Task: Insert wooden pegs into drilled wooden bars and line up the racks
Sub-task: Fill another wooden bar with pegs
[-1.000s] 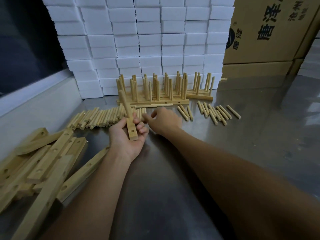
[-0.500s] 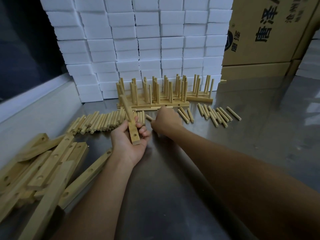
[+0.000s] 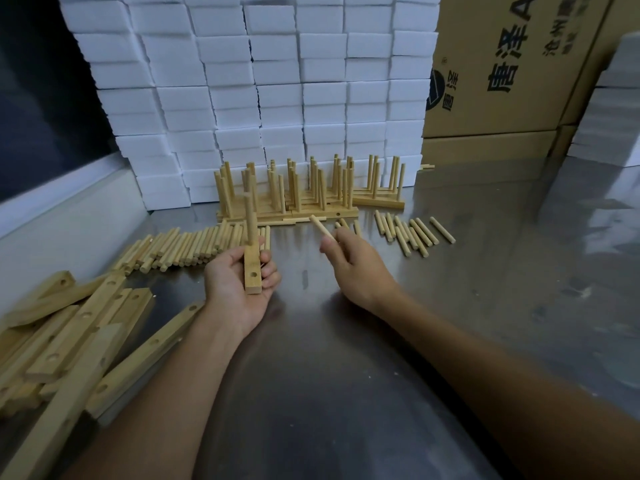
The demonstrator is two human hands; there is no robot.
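Note:
My left hand (image 3: 239, 289) grips a drilled wooden bar (image 3: 252, 271) end-on, with one peg (image 3: 248, 216) standing up from it and an empty hole showing near its close end. My right hand (image 3: 353, 268) pinches a single loose peg (image 3: 320, 228) just above the table, to the right of the bar. Finished racks (image 3: 294, 192) with upright pegs stand in a row at the back. Loose pegs lie in a pile (image 3: 183, 245) on the left and a smaller group (image 3: 412, 232) on the right. Empty drilled bars (image 3: 79, 337) are heaped at the near left.
The work surface is a shiny metal table (image 3: 450, 323). White foam blocks (image 3: 277, 91) are stacked as a wall behind the racks. Cardboard boxes (image 3: 502, 81) stand at the back right. A low wall (image 3: 62, 209) borders the table on the left.
My right hand has picked a peg off the table and lifted it, moving right and away from the left hand. The bar in my left hand has turned more upright.

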